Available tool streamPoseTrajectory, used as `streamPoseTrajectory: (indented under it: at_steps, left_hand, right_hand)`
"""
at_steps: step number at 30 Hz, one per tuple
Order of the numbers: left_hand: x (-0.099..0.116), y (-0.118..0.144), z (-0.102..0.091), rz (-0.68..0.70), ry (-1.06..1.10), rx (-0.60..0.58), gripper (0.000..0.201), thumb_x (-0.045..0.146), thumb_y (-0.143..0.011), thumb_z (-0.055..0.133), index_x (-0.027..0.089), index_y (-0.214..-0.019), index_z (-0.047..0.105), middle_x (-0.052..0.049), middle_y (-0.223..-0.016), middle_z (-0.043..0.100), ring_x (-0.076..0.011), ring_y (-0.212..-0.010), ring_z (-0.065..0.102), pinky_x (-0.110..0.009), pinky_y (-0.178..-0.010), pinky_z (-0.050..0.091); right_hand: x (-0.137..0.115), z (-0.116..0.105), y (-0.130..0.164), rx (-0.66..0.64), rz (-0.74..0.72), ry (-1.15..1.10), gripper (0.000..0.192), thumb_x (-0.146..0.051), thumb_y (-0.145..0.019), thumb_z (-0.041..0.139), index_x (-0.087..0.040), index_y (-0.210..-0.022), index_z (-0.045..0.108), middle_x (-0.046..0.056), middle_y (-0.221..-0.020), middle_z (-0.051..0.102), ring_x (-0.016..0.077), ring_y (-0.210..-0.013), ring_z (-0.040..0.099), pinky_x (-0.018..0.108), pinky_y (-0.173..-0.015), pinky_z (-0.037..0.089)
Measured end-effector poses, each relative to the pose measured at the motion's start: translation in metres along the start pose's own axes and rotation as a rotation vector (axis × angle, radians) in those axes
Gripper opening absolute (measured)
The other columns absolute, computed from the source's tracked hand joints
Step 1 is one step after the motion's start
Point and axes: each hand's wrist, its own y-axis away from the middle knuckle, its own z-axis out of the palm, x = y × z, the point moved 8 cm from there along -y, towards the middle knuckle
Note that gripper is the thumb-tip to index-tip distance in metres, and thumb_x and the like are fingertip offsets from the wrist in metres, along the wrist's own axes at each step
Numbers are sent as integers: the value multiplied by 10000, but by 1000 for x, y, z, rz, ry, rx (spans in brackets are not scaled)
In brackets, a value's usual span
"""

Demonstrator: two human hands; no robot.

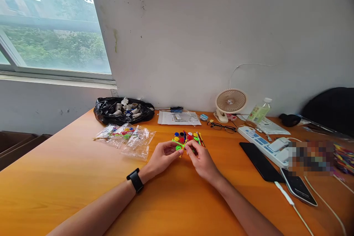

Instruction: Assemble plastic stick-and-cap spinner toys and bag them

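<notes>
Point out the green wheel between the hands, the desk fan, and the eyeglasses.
green wheel (178, 148): head view, on its rim
desk fan (231, 100): head view, centre of the grille
eyeglasses (222, 127): head view, on the frame

Table (69, 177): smooth, semi-gloss orange wood-look top. Small toy pieces (188, 138), centre: bright glossy plastic. Bags (138, 142), left of centre: clear crinkled film. Sack (107, 112), upper left: shiny black plastic. Phone (260, 160), right: glossy black glass. Wall (207, 25): matt, stained paint.
</notes>
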Motion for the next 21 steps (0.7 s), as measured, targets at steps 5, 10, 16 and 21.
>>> streamPoseTrajectory:
  at_steps: [5, 10, 16, 21]
  left_hand:
    - [-5, -2, -4, -72, 125, 50, 431, 520, -830, 795, 134, -1018, 757, -62, -870, 746, -156, -749, 656, -276, -733, 554]
    - [-7, -1, -5, -90, 123, 59, 437, 520, -815, 808, 123, -993, 759, -54, -815, 737, -142, -693, 641, -273, -705, 548]
    - [-9, -1, -5, -128, 137, 50, 453, 504, -816, 814, 111, -1035, 761, -47, -754, 731, -150, -694, 655, -275, -718, 542]
    - [-7, -1, -7, -141, 138, 68, 448, 479, -806, 829, 106, -1045, 763, -48, -755, 732, -143, -694, 654, -263, -720, 542]
  right_hand:
    - [-12, 10, 6, -28, -97, 60, 221, -291, -1069, 415, -225, -989, 611, 48, -987, 670, 198, -926, 622, 297, -885, 469]
    - [-13, 9, 7, -24, -105, 113, 216, -235, -1050, 449, -225, -961, 646, 46, -952, 671, 191, -859, 620, 290, -836, 475]
    - [-14, 4, 7, -2, -130, 78, 240, -219, -1030, 505, -239, -1049, 743, 47, -951, 685, 187, -860, 638, 280, -822, 486]
    - [-12, 1, 4, 50, -111, -6, 215, -271, -1022, 553, -220, -963, 753, 44, -907, 708, 189, -841, 650, 286, -805, 495]
